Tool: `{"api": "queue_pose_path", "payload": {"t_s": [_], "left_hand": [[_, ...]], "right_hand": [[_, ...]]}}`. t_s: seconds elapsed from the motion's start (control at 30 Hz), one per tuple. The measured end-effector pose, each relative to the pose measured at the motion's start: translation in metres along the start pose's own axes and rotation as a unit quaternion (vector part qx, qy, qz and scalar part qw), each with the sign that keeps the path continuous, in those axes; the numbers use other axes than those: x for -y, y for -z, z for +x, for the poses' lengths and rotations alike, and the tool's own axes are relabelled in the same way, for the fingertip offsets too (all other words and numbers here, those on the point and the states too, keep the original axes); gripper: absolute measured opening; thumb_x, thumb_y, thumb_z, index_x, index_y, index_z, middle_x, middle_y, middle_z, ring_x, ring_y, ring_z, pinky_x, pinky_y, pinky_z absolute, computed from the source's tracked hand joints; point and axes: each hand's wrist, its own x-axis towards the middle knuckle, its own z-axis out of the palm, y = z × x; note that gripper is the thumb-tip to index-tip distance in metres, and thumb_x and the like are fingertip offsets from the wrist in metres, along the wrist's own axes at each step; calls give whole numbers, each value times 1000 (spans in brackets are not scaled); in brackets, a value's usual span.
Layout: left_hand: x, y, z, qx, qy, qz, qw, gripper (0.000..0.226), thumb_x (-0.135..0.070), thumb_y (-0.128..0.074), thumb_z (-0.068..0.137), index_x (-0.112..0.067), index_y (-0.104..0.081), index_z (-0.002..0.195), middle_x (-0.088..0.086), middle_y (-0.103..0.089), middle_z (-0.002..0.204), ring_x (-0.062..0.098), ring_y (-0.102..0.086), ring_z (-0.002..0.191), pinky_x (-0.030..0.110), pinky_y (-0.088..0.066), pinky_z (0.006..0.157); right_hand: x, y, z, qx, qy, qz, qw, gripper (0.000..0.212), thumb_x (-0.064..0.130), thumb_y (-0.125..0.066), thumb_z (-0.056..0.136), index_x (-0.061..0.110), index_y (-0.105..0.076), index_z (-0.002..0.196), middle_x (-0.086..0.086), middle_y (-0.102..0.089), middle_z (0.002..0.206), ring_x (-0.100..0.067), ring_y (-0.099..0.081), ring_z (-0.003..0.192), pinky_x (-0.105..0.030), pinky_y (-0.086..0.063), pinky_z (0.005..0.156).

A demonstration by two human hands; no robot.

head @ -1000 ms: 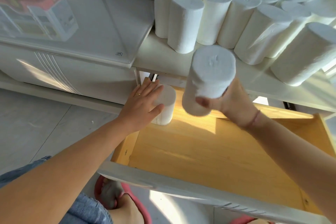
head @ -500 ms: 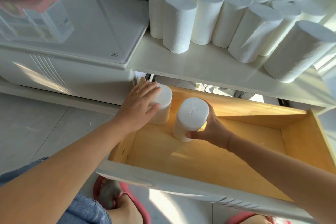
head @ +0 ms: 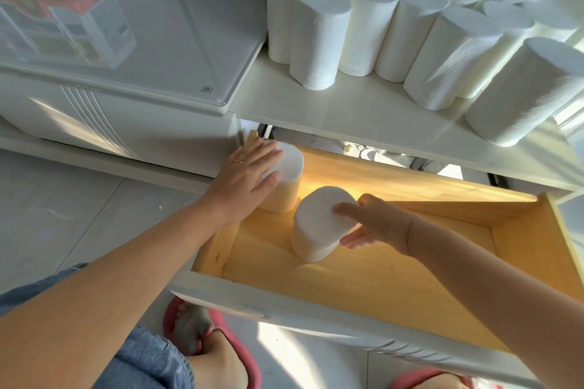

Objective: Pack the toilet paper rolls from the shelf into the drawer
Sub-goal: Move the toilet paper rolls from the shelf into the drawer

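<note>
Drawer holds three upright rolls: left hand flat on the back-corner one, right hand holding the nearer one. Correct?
Two rolls, not three, per the head view: in the drawer, the left hand lies flat on the back-corner roll, the right hand holds the nearer roll.

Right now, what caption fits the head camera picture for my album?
Left hand rests on the corner roll, right hand holds a second roll upright in the drawer below the shelf.

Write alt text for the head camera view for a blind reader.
A person's left hand rests flat on a white toilet paper roll standing in the back left corner of an open wooden drawer, while the right hand holds a second white roll beside it. Many more white rolls stand on the white shelf above.
</note>
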Motion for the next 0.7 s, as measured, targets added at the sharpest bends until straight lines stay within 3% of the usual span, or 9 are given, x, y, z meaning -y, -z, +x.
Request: {"api": "queue_pose_path", "payload": {"t_s": [0.13,0.33,0.47,0.63,0.7], "left_hand": [[0,1,1,2,13,-23,1000,53,-40,-28,94,-18,-40,141,-5,-27,153,10,-12,144,42,-12,117],[-1,2,0,1,17,-42,999,43,-32,-31,101,-18,-41,141,-5,-27,154,7,-9,144,37,-7,117],[-1,2,0,-10,20,-53,998,42,-31,-30,102,-18,-42,140,-4,-29,153,6,-10,143,36,-8,118],[1,0,0,9,7,-1,1000,54,-40,-26,95,-19,-34,144,-5,-23,156,5,-6,144,38,-7,118],[3,-2,0,9,-8,31,999,54,-39,-32,96,-17,-32,145,-3,-22,156,8,-6,144,41,-10,118]], "right_hand": [[5,-36,-3,33,-30,86,995,54,36,-60,92,4,-39,130,-24,-61,110,-32,-68,82,-35,-61,73],[21,-72,2,61,-20,134,989,58,43,-57,93,-1,-47,129,-24,-64,100,-30,-65,90,-37,-57,87],[31,-89,0,106,-36,166,980,55,40,-52,95,3,-40,135,-24,-61,106,-31,-65,92,-37,-55,86],[32,-89,4,124,-15,162,979,57,39,-54,96,-4,-44,132,-24,-63,106,-30,-67,95,-37,-56,88],[32,-80,3,133,-11,105,985,60,42,-52,96,-7,-47,130,-24,-64,105,-27,-66,89,-33,-58,81]]}}
